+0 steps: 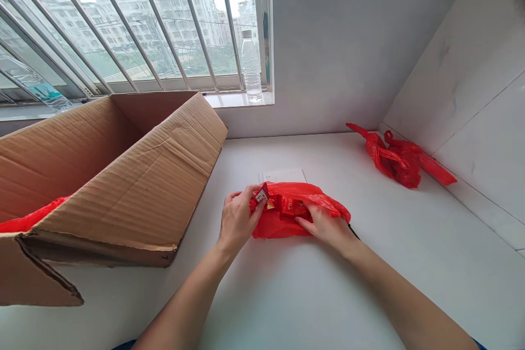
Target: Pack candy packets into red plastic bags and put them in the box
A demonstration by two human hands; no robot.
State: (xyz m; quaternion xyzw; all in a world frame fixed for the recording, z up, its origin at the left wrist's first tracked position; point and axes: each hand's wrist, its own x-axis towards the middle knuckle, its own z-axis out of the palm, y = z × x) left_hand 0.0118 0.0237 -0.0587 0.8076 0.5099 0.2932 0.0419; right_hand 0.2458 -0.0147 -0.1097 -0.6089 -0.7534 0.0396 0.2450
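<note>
The left hand [238,219] is pinching a small red-and-white packet [260,196] between thumb and curled fingers, at the near-left end of a red plastic carrier bag [301,219]. The packet is standing tilted, its long axis leaning up and toward the window. The right hand [324,224] is lying on the bag's right part, fingers loosely together and pressing down, not pinching anything visible. The bag is lying flat on a white counter [287,295], its long axis running left to right across the counter. Further red packets [293,208] are showing through or within it, between the hands. A white paper sheet [283,176] is lying just behind the bag, partly under it. A corrugated cardboard box [123,175] is standing open to the left, with red plastic [28,219] showing over its wall. A crumpled red plastic bag [397,158] is lying at the far right corner against the wall. A clear plastic water bottle [250,68] is standing on the windowsill.
</note>
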